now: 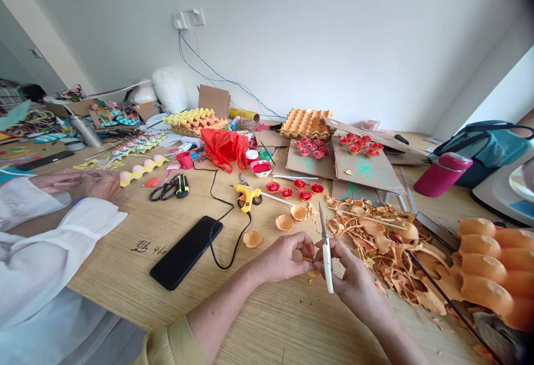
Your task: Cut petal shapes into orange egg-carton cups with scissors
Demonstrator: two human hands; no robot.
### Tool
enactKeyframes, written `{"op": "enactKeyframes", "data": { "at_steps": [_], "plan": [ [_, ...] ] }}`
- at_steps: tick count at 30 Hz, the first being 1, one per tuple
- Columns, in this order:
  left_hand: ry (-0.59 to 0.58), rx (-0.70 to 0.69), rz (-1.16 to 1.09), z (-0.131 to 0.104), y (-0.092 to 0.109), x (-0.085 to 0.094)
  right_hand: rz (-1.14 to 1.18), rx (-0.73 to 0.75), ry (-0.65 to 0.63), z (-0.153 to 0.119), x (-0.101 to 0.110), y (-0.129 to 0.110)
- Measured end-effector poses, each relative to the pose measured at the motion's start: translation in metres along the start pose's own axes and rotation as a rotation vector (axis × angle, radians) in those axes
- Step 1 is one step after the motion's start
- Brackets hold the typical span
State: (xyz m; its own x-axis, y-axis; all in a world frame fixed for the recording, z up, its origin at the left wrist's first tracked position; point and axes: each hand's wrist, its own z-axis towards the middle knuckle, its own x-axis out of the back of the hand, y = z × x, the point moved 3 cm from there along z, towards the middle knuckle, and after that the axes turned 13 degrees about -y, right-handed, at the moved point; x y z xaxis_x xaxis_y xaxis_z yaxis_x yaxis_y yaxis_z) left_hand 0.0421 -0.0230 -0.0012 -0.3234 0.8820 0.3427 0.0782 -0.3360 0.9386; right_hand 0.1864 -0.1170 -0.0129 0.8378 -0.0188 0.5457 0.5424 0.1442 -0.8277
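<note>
My left hand (288, 258) is closed, its thumb and fingertips pinching a small orange piece of egg carton (310, 272), mostly hidden by the fingers. White-handled scissors (327, 262), seen edge-on with the blades pointing up and away, are in my right hand (354, 279). The right fingertips meet the left ones at the orange piece. Just beyond lie orange carton cups (284, 222), one of them cut like a flower (252, 238). Several red paper-pulp roses (299, 188) sit farther back on the wooden table (267, 320).
Orange scraps (375, 242) and an egg tray (479, 253) lie to my right. A black phone (186, 252) and yellow glue gun (248, 195) with its cable are to the left. Behind are red paint (261, 168) and cardboard (362, 164). A co-worker's hands (98, 183) are far left.
</note>
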Motion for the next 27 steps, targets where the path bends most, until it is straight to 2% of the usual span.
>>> {"op": "enactKeyframes", "data": {
  "at_steps": [8,13,17,22,27],
  "plan": [
    [0.062,-0.050,0.017,0.000,-0.001,0.000,-0.037,0.022,0.016,0.000,0.001,-0.002],
    [0.109,-0.066,-0.021,0.003,-0.002,-0.004,0.060,0.027,0.047,0.001,0.002,0.000],
    [0.128,-0.080,-0.153,0.002,-0.003,-0.004,0.250,-0.027,0.106,0.001,0.003,0.008],
    [0.074,-0.059,-0.331,0.006,-0.012,-0.011,0.392,-0.040,0.175,0.003,0.003,0.009],
    [0.114,-0.043,-0.684,0.010,-0.017,-0.013,0.437,-0.036,0.203,0.002,0.003,0.005]
  ]
}}
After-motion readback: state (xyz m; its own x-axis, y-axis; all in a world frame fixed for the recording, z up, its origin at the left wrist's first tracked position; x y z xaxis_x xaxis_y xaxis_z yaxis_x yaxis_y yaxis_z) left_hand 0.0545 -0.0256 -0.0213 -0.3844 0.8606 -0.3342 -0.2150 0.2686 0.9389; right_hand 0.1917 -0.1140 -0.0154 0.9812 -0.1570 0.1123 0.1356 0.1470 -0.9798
